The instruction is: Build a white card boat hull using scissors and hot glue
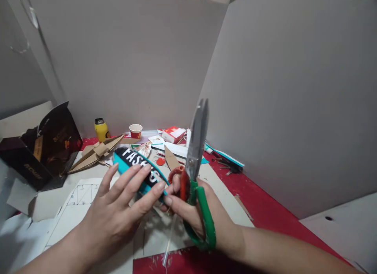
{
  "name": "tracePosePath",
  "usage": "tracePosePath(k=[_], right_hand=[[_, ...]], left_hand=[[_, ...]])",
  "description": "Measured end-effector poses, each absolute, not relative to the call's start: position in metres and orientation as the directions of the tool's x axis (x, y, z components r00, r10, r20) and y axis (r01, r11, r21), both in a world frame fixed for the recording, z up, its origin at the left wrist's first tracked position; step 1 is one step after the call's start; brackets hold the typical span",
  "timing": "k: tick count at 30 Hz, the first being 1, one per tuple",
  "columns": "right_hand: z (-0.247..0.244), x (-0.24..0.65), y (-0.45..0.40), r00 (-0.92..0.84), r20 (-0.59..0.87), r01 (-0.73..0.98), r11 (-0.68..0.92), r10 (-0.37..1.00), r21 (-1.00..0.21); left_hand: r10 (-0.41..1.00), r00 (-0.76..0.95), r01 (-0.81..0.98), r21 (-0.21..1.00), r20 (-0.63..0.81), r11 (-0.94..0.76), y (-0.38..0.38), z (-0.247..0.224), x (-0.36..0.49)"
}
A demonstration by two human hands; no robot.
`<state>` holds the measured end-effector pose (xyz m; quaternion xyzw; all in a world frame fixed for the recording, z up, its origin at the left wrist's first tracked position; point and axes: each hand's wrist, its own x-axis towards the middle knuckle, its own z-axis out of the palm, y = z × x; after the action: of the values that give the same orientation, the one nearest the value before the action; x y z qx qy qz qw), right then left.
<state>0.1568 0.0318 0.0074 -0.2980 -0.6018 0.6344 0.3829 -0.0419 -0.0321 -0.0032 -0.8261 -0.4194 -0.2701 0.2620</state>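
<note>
A curved turquoise and black piece with white capital letters [137, 158] is lifted above the table, its material unclear. My left hand [120, 203] lies over it, fingers spread across the lettering and thumb pressed near its lower right edge. A pair of scissors [198, 148] with one green and one red handle hangs on my right hand [215, 211], blades together and pointing up. Thumb and finger of that hand also pinch the piece's right end. Beneath the hands, a thin clear stick [169, 242] slants down; its upper end is hidden.
A dark open box [44, 148] stands at the left, near cardboard strips [97, 152]. Behind are a yellow bottle [101, 129], a paper cup [136, 131] and a red and white carton [173, 134]. A drawn sheet [79, 203] lies left; grey walls enclose the red-covered table [253, 191].
</note>
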Motion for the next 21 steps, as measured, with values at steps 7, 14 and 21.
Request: tracePosePath(k=[7, 14, 21], right_hand=[[0.002, 0.163, 0.043, -0.312, 0.327, -0.294, 0.236, 0.892, -0.926], [-0.005, 0.162, 0.026, -0.452, 0.394, -0.161, 0.362, 0.8, -0.918], [-0.002, 0.149, 0.022, -0.555, 0.337, -0.104, 0.339, 0.76, -0.935]], left_hand=[[0.97, -0.186, 0.215, 0.97, 0.157, -0.116, -0.046, 0.018, -0.031], [0.989, 0.126, -0.441, 0.889, -0.073, 0.122, -0.03, 0.006, -0.008], [0.996, 0.043, -0.49, 0.867, -0.076, 0.087, -0.03, 0.004, -0.008]])
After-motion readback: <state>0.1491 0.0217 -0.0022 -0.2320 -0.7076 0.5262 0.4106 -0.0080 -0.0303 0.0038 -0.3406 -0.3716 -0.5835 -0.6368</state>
